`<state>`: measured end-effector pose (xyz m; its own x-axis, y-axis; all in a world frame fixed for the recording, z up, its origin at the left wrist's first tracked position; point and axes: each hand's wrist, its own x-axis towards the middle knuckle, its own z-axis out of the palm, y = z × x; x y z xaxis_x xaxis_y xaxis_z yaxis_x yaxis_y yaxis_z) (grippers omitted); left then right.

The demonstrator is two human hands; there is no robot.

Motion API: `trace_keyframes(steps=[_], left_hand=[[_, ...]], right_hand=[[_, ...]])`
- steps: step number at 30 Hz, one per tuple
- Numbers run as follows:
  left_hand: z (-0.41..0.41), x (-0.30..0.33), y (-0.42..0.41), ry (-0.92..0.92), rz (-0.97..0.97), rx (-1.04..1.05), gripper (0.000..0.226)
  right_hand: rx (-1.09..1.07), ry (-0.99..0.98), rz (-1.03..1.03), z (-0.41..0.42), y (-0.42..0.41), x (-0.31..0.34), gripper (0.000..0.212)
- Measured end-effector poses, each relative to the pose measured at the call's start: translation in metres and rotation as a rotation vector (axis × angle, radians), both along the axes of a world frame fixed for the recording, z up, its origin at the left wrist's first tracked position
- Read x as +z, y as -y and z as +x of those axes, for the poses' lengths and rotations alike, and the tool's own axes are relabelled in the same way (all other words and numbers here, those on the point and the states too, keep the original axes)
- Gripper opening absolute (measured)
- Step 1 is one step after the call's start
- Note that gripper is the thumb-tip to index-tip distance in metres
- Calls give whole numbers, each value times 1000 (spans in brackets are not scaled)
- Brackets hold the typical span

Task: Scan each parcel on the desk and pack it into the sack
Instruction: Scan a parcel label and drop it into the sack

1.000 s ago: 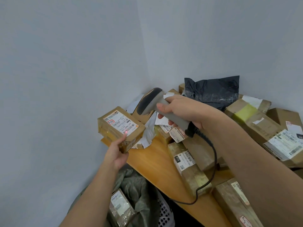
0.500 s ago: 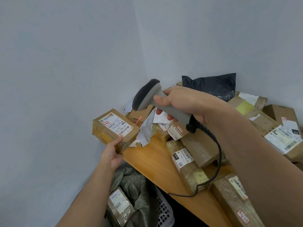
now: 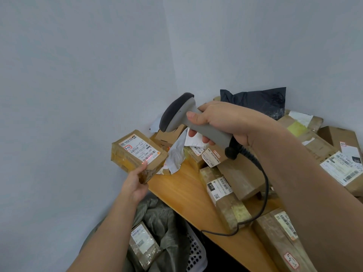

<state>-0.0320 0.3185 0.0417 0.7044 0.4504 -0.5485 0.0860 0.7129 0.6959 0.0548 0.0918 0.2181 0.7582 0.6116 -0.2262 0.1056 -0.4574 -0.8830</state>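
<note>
My left hand [image 3: 135,183] grips the near corner of a taped brown parcel [image 3: 125,157], held off the desk's left end with its white label facing up. My right hand [image 3: 222,119] holds a grey barcode scanner [image 3: 177,112] by its handle, head aimed down at the parcel. A red scan line lies across the label's barcode near my left thumb. Below, a grey-green sack [image 3: 163,218] is open with one taped parcel [image 3: 144,245] inside.
The wooden desk [image 3: 182,195] carries several more taped cardboard parcels [image 3: 225,201] and a black plastic mailer [image 3: 255,101] against the wall corner. The scanner's black cable [image 3: 263,193] loops over the desk. A white perforated basket [image 3: 195,250] stands under the desk edge.
The red scan line sat on the label, slipped onto a box behind, and now lies on the barcode again. The view dropped slightly, and both hands shifted a little.
</note>
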Motion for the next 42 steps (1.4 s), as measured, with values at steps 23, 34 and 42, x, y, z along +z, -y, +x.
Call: trace_keyframes(steps=[23,34,42], left_hand=[[-134,-268,-143,-688,39,106,79],[-153,-376,-157,-807,79,107,114],[-85,-229,-105,-796,219,-71,35]], right_hand=[[-26,-367,40,-22,-134,-179,34],[-85,-384,126,-30,-160,-288,37],[-140,-337,125,-15,-114,-222,29]])
